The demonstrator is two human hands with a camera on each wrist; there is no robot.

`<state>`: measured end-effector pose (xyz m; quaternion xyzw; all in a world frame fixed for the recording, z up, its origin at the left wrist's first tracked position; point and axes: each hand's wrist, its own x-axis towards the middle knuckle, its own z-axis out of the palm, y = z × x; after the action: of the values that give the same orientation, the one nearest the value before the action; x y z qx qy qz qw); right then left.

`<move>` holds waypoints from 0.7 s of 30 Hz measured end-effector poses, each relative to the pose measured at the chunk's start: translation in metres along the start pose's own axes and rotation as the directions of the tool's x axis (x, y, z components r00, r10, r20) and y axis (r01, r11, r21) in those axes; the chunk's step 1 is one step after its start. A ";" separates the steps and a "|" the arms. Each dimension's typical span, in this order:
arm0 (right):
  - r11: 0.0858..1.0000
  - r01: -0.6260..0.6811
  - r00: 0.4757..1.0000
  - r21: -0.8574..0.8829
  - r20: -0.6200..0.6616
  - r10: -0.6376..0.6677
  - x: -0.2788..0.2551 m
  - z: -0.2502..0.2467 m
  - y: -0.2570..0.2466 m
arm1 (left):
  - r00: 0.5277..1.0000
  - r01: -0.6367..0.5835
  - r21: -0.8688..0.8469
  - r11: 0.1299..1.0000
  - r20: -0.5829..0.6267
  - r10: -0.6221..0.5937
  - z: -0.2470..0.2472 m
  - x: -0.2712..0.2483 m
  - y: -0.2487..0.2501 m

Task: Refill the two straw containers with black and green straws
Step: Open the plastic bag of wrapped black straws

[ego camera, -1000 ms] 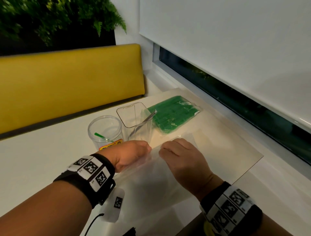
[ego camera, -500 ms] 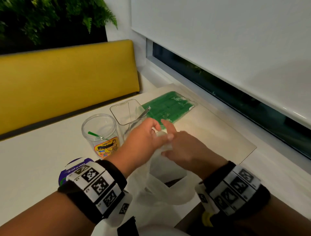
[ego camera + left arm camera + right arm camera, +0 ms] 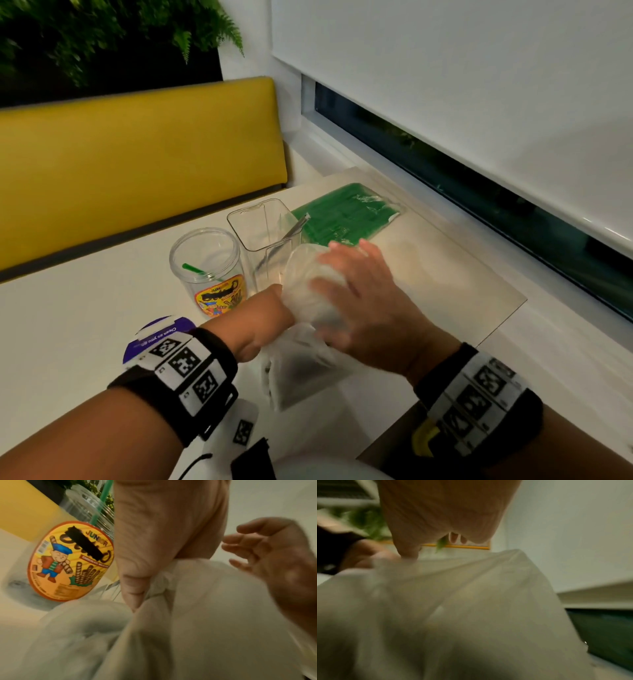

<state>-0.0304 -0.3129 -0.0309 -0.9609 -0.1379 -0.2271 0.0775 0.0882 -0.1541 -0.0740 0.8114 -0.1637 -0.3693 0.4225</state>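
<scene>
One translucent, crumpled plastic bag (image 3: 308,308)

Over the white table (image 3: 68,325), the left hand (image 3: 263,318) bunches a translucent plastic bag (image 3: 308,308) in its grip while the right hand (image 3: 363,301) spreads loosely over it. Behind stand a round labelled jar (image 3: 209,270) with one green straw (image 3: 197,270), a square clear container (image 3: 263,236), and a green straw packet (image 3: 346,216).

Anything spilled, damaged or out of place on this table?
Nothing spilled or broken. The round jar and square container stand upright, each holding one leaning straw. The green straw pack lies flat behind them. The left hand grips a crumpled translucent bag, with the right hand spread over it.
</scene>
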 end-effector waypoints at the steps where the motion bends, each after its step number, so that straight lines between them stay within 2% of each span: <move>1: 0.994 0.065 0.996 -0.082 0.059 -0.061 -0.006 0.007 0.000 | 1.000 -0.025 -0.095 0.995 -0.001 0.025 0.000 -0.003 0.003; 2: 0.992 0.047 0.987 -0.119 0.157 -0.027 -0.011 0.013 0.003 | 1.000 -0.023 -0.194 0.981 -0.015 0.021 0.000 -0.006 0.009; 4: 0.989 -0.066 0.927 -0.132 0.358 0.109 -0.019 0.021 0.008 | 0.999 0.029 -0.383 0.923 -0.007 -0.035 0.000 -0.011 0.014; 6: 0.987 -0.068 0.914 -0.143 0.387 0.119 -0.025 0.030 0.015 | 0.997 0.072 -0.417 0.906 0.023 -0.069 0.004 -0.010 0.012; 7: 0.987 -0.095 0.915 -0.130 0.379 0.138 -0.024 0.032 0.016 | 0.998 0.064 -0.357 0.932 0.011 -0.064 0.006 -0.010 0.012; 8: 0.979 -0.164 0.909 -0.118 0.367 0.197 -0.021 0.032 0.016 | 0.999 0.038 -0.201 0.979 -0.024 -0.044 0.006 -0.014 0.014; 9: 0.962 -0.262 0.888 -0.073 0.372 0.270 -0.017 0.031 0.019 | 0.998 0.016 0.041 0.999 -0.062 -0.013 0.006 -0.017 0.014; 10: 0.926 -0.378 0.856 0.012 0.385 0.344 -0.014 0.027 0.021 | 0.993 -0.017 0.286 0.958 -0.108 0.050 0.006 -0.019 0.012; 11: 0.853 -0.507 0.807 0.128 0.419 0.417 -0.011 0.023 0.025 | 0.986 -0.037 0.455 0.890 -0.130 0.107 0.007 -0.022 0.009; 12: 0.767 -0.601 0.759 0.225 0.461 0.460 -0.008 0.019 0.027 | 0.981 -0.038 0.548 0.835 -0.137 0.135 0.009 -0.024 0.004; 13: 0.711 -0.637 0.746 0.299 0.473 0.469 -0.005 0.016 0.029 | 0.981 -0.029 0.635 0.772 -0.131 0.144 0.011 -0.025 -0.001; 15: 0.660 -0.648 0.750 0.380 0.468 0.467 -0.004 0.013 0.033 | 0.989 0.011 0.798 0.602 -0.096 0.109 0.011 -0.028 -0.012; 18: 0.701 -0.640 0.743 0.315 0.488 0.458 -0.006 0.016 0.035 | 0.995 0.010 0.904 0.427 -0.051 0.085 0.011 -0.035 -0.011; 19: 0.722 -0.632 0.740 0.282 0.499 0.452 -0.009 0.019 0.036 | 0.982 -0.079 0.928 0.365 0.010 0.187 0.013 -0.033 -0.015; 20: 0.735 -0.631 0.732 0.247 0.503 0.460 -0.011 0.022 0.034 | 0.935 -0.201 0.936 0.290 0.095 0.340 0.016 -0.033 -0.013; 21: 0.753 -0.625 0.729 0.204 0.498 0.470 -0.014 0.024 0.032 | 0.899 -0.259 0.917 0.304 0.113 0.423 0.018 -0.032 -0.012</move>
<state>-0.0223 -0.3416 -0.0614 -0.9518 0.1050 0.0462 0.2843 0.0526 -0.1384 -0.0756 0.8778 -0.4754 -0.0566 -0.0162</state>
